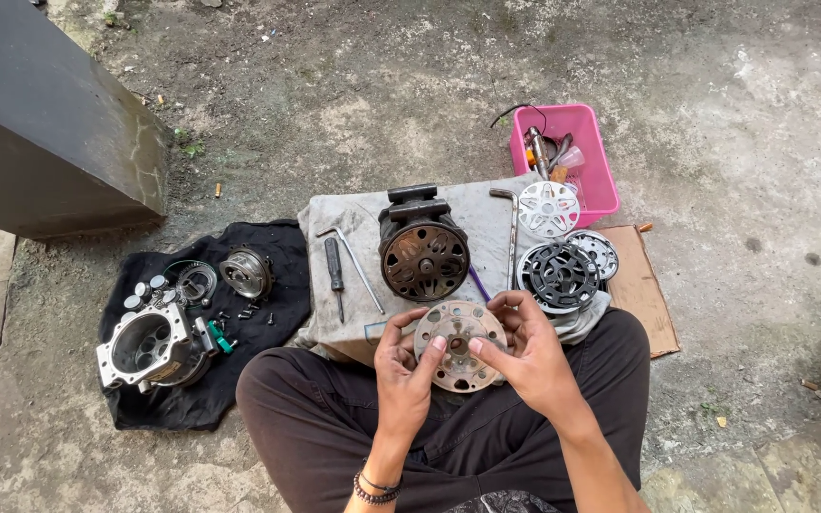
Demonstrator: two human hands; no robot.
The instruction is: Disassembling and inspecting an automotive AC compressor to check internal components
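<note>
Your left hand (401, 366) and right hand (525, 356) clamp the rusty disc (459, 346) from either side, its face turned up toward you.

Place: an outdoor, makeshift repair spot on bare ground.
Ground: rough, stained concrete (410, 85) with scattered litter.
Work surface: a grey cloth (363, 214) and a black cloth (277, 256) spread on the ground, cardboard (643, 285) at the right edge.
Evidence: dismantled compressor body (422, 249), aluminium housing (149, 347), loose bolts, screwdriver (334, 271), pink tool basket (591, 157).
</note>
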